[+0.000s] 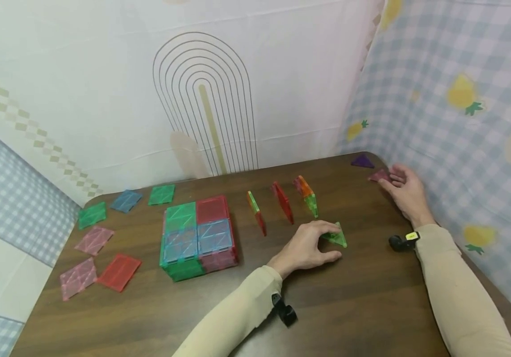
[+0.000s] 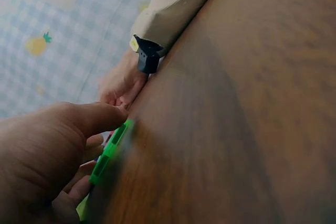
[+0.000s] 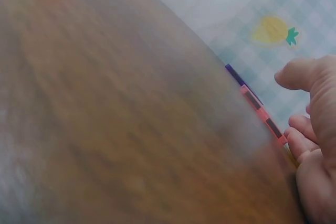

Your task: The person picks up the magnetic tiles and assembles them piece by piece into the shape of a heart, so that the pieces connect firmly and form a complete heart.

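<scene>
My left hand (image 1: 306,245) reaches over a translucent green triangular tile (image 1: 339,239), its fingers on the far side of it and its thumb held apart from the tile. In the left wrist view that green tile (image 2: 109,153) shows edge-on beside the fingers. Farther right, my right hand (image 1: 409,193) is beside a pink triangular tile (image 1: 378,175) lying near the table's corner. The right wrist view has the fingertips right at the end of the pink tile (image 3: 262,114), with the thumb raised away. A purple triangular tile (image 1: 362,161) lies just beyond it.
A box shape of green, red, blue and pink square tiles (image 1: 213,210) stands left of centre. Three thin upright pieces, one red (image 1: 283,202), stand between it and my hands. Several loose square tiles, including a red one (image 1: 119,271), lie at the left. Patterned cloth (image 1: 443,148) borders the table.
</scene>
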Tool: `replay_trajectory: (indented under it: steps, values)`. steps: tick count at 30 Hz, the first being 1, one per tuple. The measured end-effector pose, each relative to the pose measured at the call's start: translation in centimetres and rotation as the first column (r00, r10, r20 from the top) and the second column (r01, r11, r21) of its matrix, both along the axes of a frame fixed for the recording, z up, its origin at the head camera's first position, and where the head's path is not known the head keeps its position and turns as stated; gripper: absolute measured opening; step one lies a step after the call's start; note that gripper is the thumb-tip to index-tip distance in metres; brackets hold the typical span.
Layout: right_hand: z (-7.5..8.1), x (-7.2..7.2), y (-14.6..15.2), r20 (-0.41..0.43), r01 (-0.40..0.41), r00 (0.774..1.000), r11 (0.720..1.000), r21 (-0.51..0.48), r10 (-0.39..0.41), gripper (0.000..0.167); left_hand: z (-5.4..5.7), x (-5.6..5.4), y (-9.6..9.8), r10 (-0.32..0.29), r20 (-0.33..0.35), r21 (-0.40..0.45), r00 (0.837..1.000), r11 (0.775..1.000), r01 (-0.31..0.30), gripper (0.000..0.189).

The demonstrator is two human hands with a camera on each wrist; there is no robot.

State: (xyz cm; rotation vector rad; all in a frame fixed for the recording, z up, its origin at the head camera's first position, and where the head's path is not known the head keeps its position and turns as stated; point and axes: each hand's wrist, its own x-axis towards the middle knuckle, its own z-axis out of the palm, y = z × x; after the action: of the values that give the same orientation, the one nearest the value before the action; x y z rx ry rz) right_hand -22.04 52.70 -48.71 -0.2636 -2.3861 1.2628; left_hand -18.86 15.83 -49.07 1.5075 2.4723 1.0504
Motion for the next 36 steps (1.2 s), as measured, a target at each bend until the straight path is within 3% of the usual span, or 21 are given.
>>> replay_trajectory:
  steps: [5,8,13,16,22,26,30,36]
  values:
    - [0.2,-0.1,0.0,0.033,-0.026,0.999,0.998,0.058,0.024,0.068,-0.1,0.1,-0.9,0.001,-0.02,-0.013,1.0,1.0,-0.001,0.043]
    - [0.2,-0.2,0.0,0.063,-0.037,0.998,0.988,0.147,0.028,0.064,0.0,0.3,-2.0,0.006,-0.034,-0.01,0.999,1.0,-0.006,0.036]
    - [0.3,-0.4,-0.2,0.097,-0.07,0.994,0.94,0.333,0.039,0.057,0.1,1.0,-4.3,0.022,-0.046,-0.01,0.999,1.0,-0.023,0.033]
    - [0.4,-0.4,-0.3,0.094,-0.078,0.995,0.915,0.396,0.044,0.051,0.0,1.3,-5.7,0.04,-0.048,-0.015,0.998,0.999,-0.041,0.031]
    - [0.2,0.0,-0.6,0.077,-0.05,0.997,0.908,0.415,0.02,0.042,-0.1,1.9,-8.7,0.106,-0.026,0.015,0.994,0.994,-0.106,0.025]
    - [0.2,0.5,-0.4,0.124,-0.064,0.992,0.91,0.41,0.014,0.042,-0.3,2.4,-10.1,0.143,0.017,0.037,0.99,0.989,-0.143,0.025]
    - [0.3,1.0,-0.7,0.163,-0.092,0.986,0.911,0.401,0.028,0.043,-0.5,2.6,-10.8,0.146,0.041,0.04,0.988,0.988,-0.148,0.025]
    - [0.0,2.7,-2.0,0.118,-0.142,0.988,0.894,0.425,0.1,0.039,-0.5,2.4,-11.3,0.153,0.039,0.054,0.987,0.986,-0.155,0.035]
